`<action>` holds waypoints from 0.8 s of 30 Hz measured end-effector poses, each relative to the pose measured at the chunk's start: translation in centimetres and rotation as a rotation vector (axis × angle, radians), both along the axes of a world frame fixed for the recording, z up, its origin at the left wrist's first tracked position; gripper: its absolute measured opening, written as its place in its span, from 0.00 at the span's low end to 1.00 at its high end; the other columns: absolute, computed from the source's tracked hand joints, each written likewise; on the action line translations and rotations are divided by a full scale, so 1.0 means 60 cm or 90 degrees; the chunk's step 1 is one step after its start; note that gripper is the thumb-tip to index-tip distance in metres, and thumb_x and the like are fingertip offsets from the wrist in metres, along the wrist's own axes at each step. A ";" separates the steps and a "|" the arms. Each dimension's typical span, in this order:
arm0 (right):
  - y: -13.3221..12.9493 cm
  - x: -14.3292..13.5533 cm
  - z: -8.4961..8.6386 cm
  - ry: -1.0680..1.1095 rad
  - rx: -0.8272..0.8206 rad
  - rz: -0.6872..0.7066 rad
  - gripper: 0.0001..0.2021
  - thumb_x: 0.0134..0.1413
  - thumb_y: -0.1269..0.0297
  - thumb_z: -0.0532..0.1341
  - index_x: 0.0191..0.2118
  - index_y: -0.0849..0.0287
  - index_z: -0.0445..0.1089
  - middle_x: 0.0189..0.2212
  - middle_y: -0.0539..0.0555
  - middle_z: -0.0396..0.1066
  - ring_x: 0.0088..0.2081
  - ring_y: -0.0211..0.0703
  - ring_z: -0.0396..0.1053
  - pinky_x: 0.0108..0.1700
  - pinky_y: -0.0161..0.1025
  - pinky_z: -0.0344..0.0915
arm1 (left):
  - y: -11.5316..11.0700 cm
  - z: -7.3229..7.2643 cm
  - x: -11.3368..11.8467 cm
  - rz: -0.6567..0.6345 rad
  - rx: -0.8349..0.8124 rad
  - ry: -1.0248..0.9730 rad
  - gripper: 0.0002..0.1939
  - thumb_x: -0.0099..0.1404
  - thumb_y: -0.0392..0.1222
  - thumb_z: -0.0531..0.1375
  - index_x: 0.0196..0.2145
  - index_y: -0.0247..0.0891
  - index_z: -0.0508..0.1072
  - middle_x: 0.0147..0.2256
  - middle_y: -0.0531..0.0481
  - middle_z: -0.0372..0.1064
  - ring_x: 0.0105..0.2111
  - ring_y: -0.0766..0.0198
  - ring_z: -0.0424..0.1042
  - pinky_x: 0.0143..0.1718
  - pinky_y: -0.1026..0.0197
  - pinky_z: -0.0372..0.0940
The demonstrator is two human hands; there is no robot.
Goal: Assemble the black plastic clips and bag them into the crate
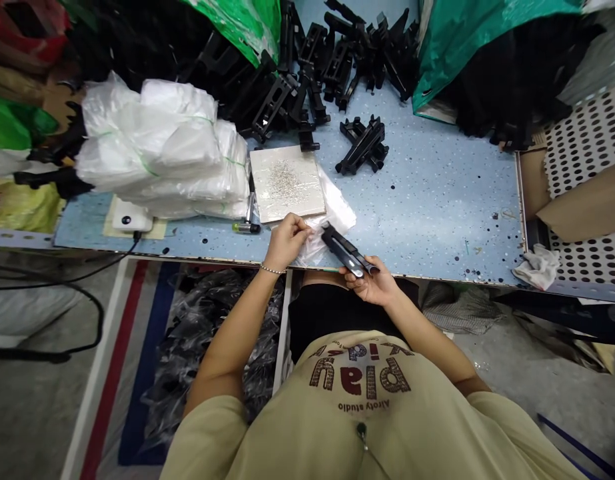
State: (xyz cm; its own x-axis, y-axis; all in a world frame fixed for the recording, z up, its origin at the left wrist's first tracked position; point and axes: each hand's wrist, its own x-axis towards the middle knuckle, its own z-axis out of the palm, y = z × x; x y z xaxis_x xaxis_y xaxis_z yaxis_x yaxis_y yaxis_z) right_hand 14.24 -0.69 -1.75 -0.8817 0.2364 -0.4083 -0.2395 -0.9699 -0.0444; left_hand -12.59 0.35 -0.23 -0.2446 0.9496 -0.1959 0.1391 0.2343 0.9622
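My right hand (373, 283) grips a long black plastic part (348, 252) at its lower end and holds it tilted over the table's front edge. Thumb and fingertips of my left hand (287, 241) are pinched together at the edge of a thin clear plastic bag (314, 248). The bag lies beside the far end of the black part. Just beyond my left hand is a flat pale board (267, 200) with many tiny light-coloured pieces (286, 181) spread on it; their exact kind is too small to tell.
Bundled clear bags (157, 143) sit left of the board, near a small green-and-black tool (246, 227) and a white box (131, 215). Loose black parts (362, 145) lie on the blue table (437, 200). A teal sack (467, 47) stands back right; a box of bagged parts (207, 347) is below.
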 end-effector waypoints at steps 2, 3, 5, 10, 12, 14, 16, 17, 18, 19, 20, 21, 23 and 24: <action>-0.003 0.005 0.005 0.009 -0.014 -0.026 0.25 0.62 0.48 0.57 0.49 0.69 0.69 0.30 0.54 0.70 0.25 0.33 0.60 0.23 0.27 0.67 | -0.007 0.001 -0.002 -0.009 -0.024 0.002 0.09 0.60 0.39 0.63 0.33 0.40 0.65 0.29 0.53 0.75 0.29 0.64 0.76 0.32 0.63 0.67; -0.004 0.006 0.008 0.020 -0.015 -0.025 0.26 0.61 0.48 0.58 0.50 0.70 0.69 0.30 0.54 0.71 0.25 0.33 0.60 0.23 0.27 0.67 | -0.010 0.001 -0.003 -0.013 -0.031 0.010 0.08 0.61 0.38 0.63 0.33 0.40 0.65 0.28 0.53 0.75 0.28 0.64 0.76 0.31 0.63 0.67; -0.007 0.003 0.012 0.041 -0.020 -0.003 0.27 0.60 0.48 0.59 0.50 0.71 0.69 0.30 0.54 0.71 0.25 0.33 0.60 0.23 0.26 0.66 | -0.011 -0.001 -0.005 -0.021 -0.009 0.068 0.06 0.62 0.36 0.61 0.33 0.40 0.65 0.28 0.54 0.74 0.28 0.64 0.75 0.32 0.62 0.67; -0.010 -0.019 0.001 0.022 -0.067 0.010 0.22 0.66 0.50 0.54 0.51 0.66 0.67 0.30 0.53 0.71 0.25 0.34 0.61 0.22 0.27 0.67 | -0.008 -0.007 -0.024 -0.139 0.173 0.433 0.11 0.66 0.29 0.55 0.33 0.38 0.75 0.46 0.40 0.78 0.45 0.53 0.75 0.51 0.48 0.69; -0.010 -0.025 -0.005 0.018 -0.068 0.003 0.22 0.67 0.50 0.53 0.51 0.66 0.66 0.30 0.53 0.70 0.25 0.34 0.61 0.22 0.27 0.67 | -0.014 -0.006 -0.022 -0.195 0.203 0.538 0.14 0.68 0.29 0.53 0.41 0.36 0.79 0.54 0.35 0.75 0.48 0.49 0.74 0.52 0.42 0.68; -0.009 -0.030 -0.006 0.026 -0.065 0.006 0.23 0.66 0.49 0.53 0.51 0.66 0.66 0.30 0.52 0.69 0.24 0.33 0.60 0.21 0.27 0.66 | -0.031 0.000 -0.001 -0.221 0.250 0.571 0.20 0.69 0.26 0.51 0.53 0.32 0.76 0.58 0.32 0.71 0.49 0.47 0.74 0.51 0.40 0.70; -0.008 -0.038 -0.004 0.020 -0.046 -0.005 0.21 0.65 0.49 0.55 0.49 0.64 0.66 0.29 0.51 0.68 0.23 0.32 0.57 0.20 0.26 0.63 | -0.060 0.013 0.038 -0.229 0.345 0.543 0.28 0.69 0.23 0.49 0.64 0.31 0.67 0.60 0.32 0.70 0.51 0.49 0.74 0.49 0.42 0.72; -0.007 -0.042 -0.002 0.001 -0.020 -0.023 0.19 0.64 0.49 0.57 0.45 0.63 0.67 0.28 0.49 0.67 0.22 0.31 0.56 0.19 0.25 0.61 | -0.078 0.023 0.060 -0.234 0.397 0.512 0.31 0.69 0.22 0.48 0.68 0.33 0.62 0.60 0.33 0.70 0.52 0.50 0.74 0.49 0.44 0.74; -0.007 -0.046 0.001 -0.036 0.022 -0.045 0.18 0.62 0.49 0.59 0.41 0.61 0.67 0.26 0.48 0.66 0.22 0.31 0.55 0.19 0.25 0.60 | -0.097 0.033 0.083 -0.242 0.442 0.473 0.34 0.69 0.22 0.48 0.70 0.36 0.57 0.60 0.35 0.70 0.53 0.52 0.73 0.48 0.46 0.75; -0.009 -0.049 0.005 -0.091 0.084 -0.068 0.16 0.59 0.49 0.62 0.37 0.59 0.66 0.24 0.47 0.64 0.22 0.31 0.55 0.20 0.26 0.60 | -0.115 0.042 0.103 -0.252 0.472 0.430 0.35 0.70 0.22 0.49 0.72 0.37 0.53 0.60 0.36 0.70 0.53 0.54 0.73 0.48 0.48 0.76; -0.011 -0.050 0.011 -0.162 0.167 -0.086 0.15 0.57 0.50 0.64 0.34 0.58 0.65 0.23 0.46 0.62 0.22 0.32 0.56 0.21 0.27 0.61 | -0.131 0.050 0.120 -0.264 0.488 0.389 0.36 0.71 0.23 0.49 0.73 0.39 0.51 0.60 0.37 0.70 0.54 0.55 0.73 0.49 0.49 0.76; -0.015 -0.050 0.019 -0.245 0.271 -0.095 0.15 0.55 0.51 0.66 0.32 0.57 0.65 0.23 0.46 0.62 0.23 0.34 0.58 0.23 0.29 0.63 | -0.143 0.055 0.133 -0.275 0.491 0.356 0.36 0.71 0.23 0.50 0.73 0.40 0.51 0.60 0.37 0.70 0.55 0.55 0.73 0.51 0.50 0.76; -0.027 -0.046 0.039 -0.424 0.517 -0.094 0.12 0.53 0.56 0.67 0.33 0.57 0.68 0.27 0.48 0.66 0.29 0.38 0.64 0.31 0.34 0.69 | -0.156 0.058 0.147 -0.294 0.471 0.333 0.35 0.72 0.26 0.51 0.73 0.38 0.51 0.61 0.35 0.67 0.59 0.53 0.71 0.57 0.48 0.74; -0.035 -0.042 0.051 -0.496 0.638 -0.089 0.10 0.53 0.58 0.67 0.36 0.58 0.70 0.31 0.50 0.68 0.34 0.41 0.67 0.36 0.38 0.72 | -0.158 0.057 0.149 -0.305 0.454 0.345 0.34 0.72 0.28 0.52 0.73 0.36 0.50 0.62 0.33 0.66 0.62 0.51 0.69 0.59 0.46 0.72</action>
